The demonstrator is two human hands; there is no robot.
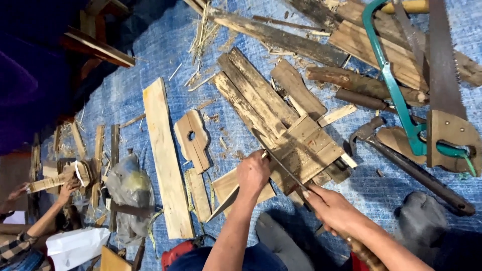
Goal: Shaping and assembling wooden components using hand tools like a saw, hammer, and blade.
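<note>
Wood is everywhere under my hands. My left hand point(252, 173) is closed around a thin pale wooden strip point(232, 195), which slants down and to the left from the fist. My right hand point(329, 207) is closed on the near end of a long dark metal file point(281, 163), whose blade runs up and to the left, crossing just past the left knuckles and lying over a nailed block of short planks point(306, 148).

That block sits directly beyond both hands and blocks the way forward; two long weathered boards point(251, 95) lean out from it up and to the left. Left of my left hand I see a flat cut-out piece with a round hole point(192, 138), and further left one long pale plank point(165, 155). Right of my right hand lies a claw hammer point(401, 160) with a dark handle, and beyond it I count two saws: a green-framed hacksaw point(396, 95) and a wooden-handled handsaw point(447, 100). Rough logs and offcuts lie past those.

Far to the left, another person's hand point(68, 188) touches a small wooden piece beside a crumpled plastic bag point(128, 185).

All of it rests on a blue woven tarp point(150, 45) scattered with straw and splinters.
</note>
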